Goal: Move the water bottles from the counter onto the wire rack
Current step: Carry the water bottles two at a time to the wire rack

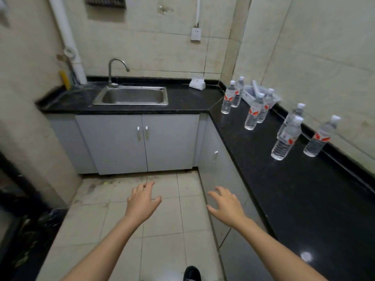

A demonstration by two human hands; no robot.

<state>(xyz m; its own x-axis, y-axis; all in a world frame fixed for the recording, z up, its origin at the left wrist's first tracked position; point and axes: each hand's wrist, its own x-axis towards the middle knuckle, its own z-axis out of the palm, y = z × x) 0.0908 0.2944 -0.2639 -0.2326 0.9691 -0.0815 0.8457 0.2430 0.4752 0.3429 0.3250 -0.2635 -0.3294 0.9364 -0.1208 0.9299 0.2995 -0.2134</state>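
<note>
Head view: both hands' grip open, empty; wire rack unseen; bottles (286,138) on counter (304,199).

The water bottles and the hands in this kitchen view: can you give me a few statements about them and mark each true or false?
1. Both hands, left hand and right hand, are empty. True.
2. The water bottles lie on their sides. False: they stand upright on the counter.
3. A bottle sits in the sink. False: no bottle is in the basin.
4. A white basket stands behind some bottles. True.
5. Seven bottles are visible. True.
</note>
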